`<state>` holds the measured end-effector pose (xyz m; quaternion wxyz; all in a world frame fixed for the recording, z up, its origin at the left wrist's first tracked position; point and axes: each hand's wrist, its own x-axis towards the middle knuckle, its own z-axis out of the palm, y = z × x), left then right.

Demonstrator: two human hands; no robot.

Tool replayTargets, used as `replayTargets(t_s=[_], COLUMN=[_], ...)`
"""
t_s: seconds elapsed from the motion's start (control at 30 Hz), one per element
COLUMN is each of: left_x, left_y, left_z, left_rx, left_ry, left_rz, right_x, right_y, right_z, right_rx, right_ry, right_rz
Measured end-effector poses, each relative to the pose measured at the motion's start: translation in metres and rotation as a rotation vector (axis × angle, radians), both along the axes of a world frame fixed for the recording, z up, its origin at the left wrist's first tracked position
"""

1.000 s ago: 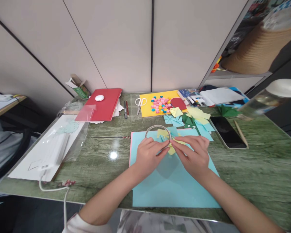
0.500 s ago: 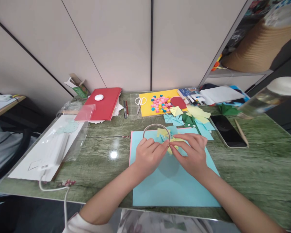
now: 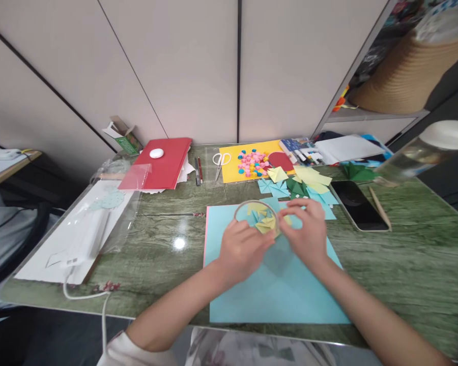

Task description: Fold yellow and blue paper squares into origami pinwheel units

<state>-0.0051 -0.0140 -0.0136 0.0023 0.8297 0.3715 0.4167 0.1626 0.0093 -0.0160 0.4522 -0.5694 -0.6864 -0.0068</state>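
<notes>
My left hand [image 3: 245,250] is closed around the lower edge of a thin beige ring [image 3: 241,205], which looks like a narrow roll of tape. The ring is tilted above a light blue sheet of paper [image 3: 275,295]. At the ring's right edge, my right hand [image 3: 307,231] pinches with thumb and forefinger, its other fingers curled above. Blur hides exactly what lies between those fingertips. Through the ring show folded yellow and blue paper pieces [image 3: 265,224] on the sheet's far part.
Behind the sheet lie more folded papers [image 3: 278,174], white-handled scissors [image 3: 218,165] and a yellow sheet [image 3: 229,172] with small coloured pieces. A phone [image 3: 359,206] and a bottle [image 3: 416,152] are on the right. Red folders [image 3: 171,162] and a power strip [image 3: 86,236] with a cable are on the left.
Both hands have shifted slightly, the left with the ring moving right and a little nearer. The ring now leans back more, exposing more of the folded papers.
</notes>
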Motion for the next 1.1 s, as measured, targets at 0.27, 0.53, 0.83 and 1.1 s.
replayTargets(t_s=[0.27,0.53,0.83,1.1], left_x=[-0.042,-0.057,-0.035,-0.02], left_y=[0.052,0.073,0.048,0.03], left_z=[-0.012,-0.032,0.001,0.011], left_rx=[-0.117,-0.346,-1.356,-1.687], left_ry=[-0.017,0.247,-0.666,-0.855], left_rz=[0.357,0.376,-0.271,-0.441], right_x=[0.024,0.015,0.022,0.015], right_y=[0.021,0.032,0.023,0.02], right_z=[0.0,-0.018,0.004,-0.005], right_rx=[-0.108,-0.418,-0.147,-0.286], right_ry=[0.186,0.214,0.537,0.82], right_rz=[0.023,0.127,0.348,0.452])
